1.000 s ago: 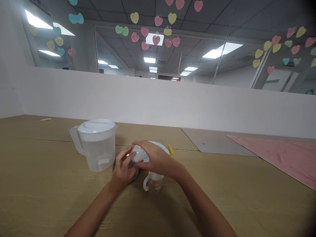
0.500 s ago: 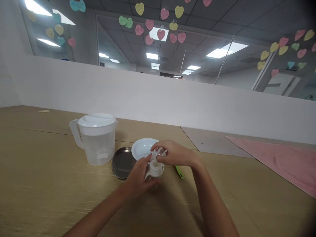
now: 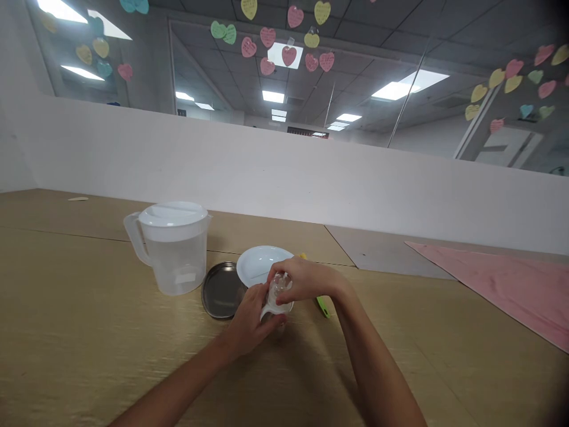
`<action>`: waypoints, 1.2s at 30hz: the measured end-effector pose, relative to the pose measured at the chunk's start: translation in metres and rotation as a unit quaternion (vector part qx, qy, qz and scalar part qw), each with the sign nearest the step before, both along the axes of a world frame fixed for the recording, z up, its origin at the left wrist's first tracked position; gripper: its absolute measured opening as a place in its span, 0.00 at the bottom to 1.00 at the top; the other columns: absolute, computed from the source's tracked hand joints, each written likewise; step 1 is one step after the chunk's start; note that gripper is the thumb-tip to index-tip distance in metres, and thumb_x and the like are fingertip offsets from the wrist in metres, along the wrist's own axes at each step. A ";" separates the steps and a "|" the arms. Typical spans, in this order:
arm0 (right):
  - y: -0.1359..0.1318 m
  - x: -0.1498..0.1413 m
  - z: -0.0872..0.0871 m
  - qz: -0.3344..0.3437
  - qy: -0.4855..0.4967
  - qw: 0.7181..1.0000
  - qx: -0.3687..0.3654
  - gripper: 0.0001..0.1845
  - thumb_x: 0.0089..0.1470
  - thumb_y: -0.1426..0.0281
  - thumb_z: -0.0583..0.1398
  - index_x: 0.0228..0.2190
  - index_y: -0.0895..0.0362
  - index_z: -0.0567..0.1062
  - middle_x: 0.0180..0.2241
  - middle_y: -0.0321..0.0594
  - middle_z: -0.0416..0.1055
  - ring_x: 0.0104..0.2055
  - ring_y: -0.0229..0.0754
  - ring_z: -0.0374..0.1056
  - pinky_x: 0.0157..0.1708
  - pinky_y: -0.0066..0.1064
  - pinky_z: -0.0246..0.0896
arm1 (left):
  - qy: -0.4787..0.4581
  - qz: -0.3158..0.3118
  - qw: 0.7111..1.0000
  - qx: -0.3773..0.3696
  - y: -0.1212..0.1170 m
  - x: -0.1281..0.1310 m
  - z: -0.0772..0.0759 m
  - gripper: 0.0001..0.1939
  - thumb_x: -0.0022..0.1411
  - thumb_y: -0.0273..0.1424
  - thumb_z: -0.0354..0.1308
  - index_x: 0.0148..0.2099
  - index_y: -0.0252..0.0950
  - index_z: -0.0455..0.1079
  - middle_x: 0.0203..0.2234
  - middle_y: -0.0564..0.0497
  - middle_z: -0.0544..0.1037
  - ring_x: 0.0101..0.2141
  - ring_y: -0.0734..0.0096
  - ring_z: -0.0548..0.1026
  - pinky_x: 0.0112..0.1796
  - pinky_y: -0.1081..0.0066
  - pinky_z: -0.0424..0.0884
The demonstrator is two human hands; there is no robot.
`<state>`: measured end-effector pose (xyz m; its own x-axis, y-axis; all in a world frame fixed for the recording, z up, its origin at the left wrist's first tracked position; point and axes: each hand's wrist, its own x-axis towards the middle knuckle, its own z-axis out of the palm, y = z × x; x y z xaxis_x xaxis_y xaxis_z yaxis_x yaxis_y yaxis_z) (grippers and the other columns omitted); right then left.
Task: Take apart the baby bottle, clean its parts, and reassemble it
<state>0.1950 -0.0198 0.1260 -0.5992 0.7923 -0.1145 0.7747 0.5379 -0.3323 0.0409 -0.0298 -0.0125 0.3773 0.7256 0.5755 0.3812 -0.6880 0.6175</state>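
Observation:
A baby bottle with a white collar and side handle stands in front of me, its lower part mostly hidden by my fingers. My left hand is wrapped round it from the left. From above and the right, my right hand grips a clear cap with thumb and fingers. The cap sits over the bottle's top; whether it is fully seated I cannot tell. Just behind the hands is a white bowl.
A lidded clear pitcher of liquid stands left, beside a round metal dish. A green handle shows past my right wrist. Pink cloth lies right on the brown table. A white wall closes the back.
My right hand has moved slightly left and down, bringing the clear cap lower onto the bottle's top. My left hand keeps its hold. The view has tilted slightly.

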 end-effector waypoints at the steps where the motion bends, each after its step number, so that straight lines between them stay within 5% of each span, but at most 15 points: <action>1: 0.001 0.000 0.000 -0.004 -0.002 1.000 0.001 0.19 0.38 0.63 0.61 0.36 0.52 0.72 0.36 0.37 0.69 0.36 0.39 0.65 0.26 0.25 0.56 | 0.003 -0.002 1.000 0.003 0.000 0.000 0.000 0.19 0.57 0.40 0.53 0.47 0.36 0.64 0.42 0.46 0.71 0.42 0.59 0.68 0.43 0.63 0.65; 10: 0.010 0.000 -0.009 -0.001 -0.011 1.000 -0.009 0.22 0.36 0.63 0.62 0.38 0.52 0.70 0.35 0.36 0.70 0.36 0.41 0.65 0.27 0.26 0.56 | 0.017 0.021 1.000 -0.004 0.002 -0.001 0.000 0.21 0.55 0.43 0.54 0.47 0.35 0.64 0.40 0.45 0.72 0.40 0.59 0.70 0.42 0.62 0.67; 14: 0.010 0.015 0.002 -0.002 0.018 0.999 -0.034 0.36 0.34 0.57 0.65 0.47 0.48 0.65 0.43 0.37 0.67 0.38 0.40 0.66 0.32 0.28 0.59 | 0.067 0.021 0.996 0.063 0.009 -0.003 -0.002 0.21 0.55 0.44 0.53 0.46 0.35 0.65 0.41 0.44 0.72 0.43 0.57 0.68 0.47 0.56 0.61; 21: -0.005 0.023 0.014 -0.046 0.032 0.998 -0.021 0.41 0.34 0.53 0.64 0.51 0.49 0.63 0.43 0.39 0.67 0.37 0.41 0.67 0.31 0.28 0.58 | 0.092 0.060 0.989 0.094 0.019 -0.006 -0.015 0.39 0.45 0.52 0.58 0.55 0.36 0.58 0.46 0.42 0.71 0.48 0.52 0.66 0.52 0.49 0.53; 28: 0.010 -0.011 -0.013 0.043 -0.056 0.996 0.063 0.33 0.33 0.56 0.65 0.44 0.51 0.70 0.35 0.38 0.70 0.40 0.46 0.64 0.31 0.29 0.55 | 0.067 0.032 0.995 0.059 0.017 -0.004 -0.010 0.24 0.48 0.47 0.59 0.44 0.38 0.68 0.41 0.47 0.74 0.46 0.55 0.66 0.50 0.53 0.56; 36: 0.021 0.004 -0.008 0.043 -0.028 0.999 0.008 0.34 0.32 0.55 0.64 0.45 0.50 0.69 0.36 0.37 0.69 0.38 0.42 0.65 0.30 0.26 0.56 | 0.079 0.001 0.996 0.053 0.015 -0.006 -0.006 0.26 0.49 0.47 0.58 0.47 0.38 0.68 0.44 0.45 0.72 0.47 0.53 0.65 0.48 0.57 0.61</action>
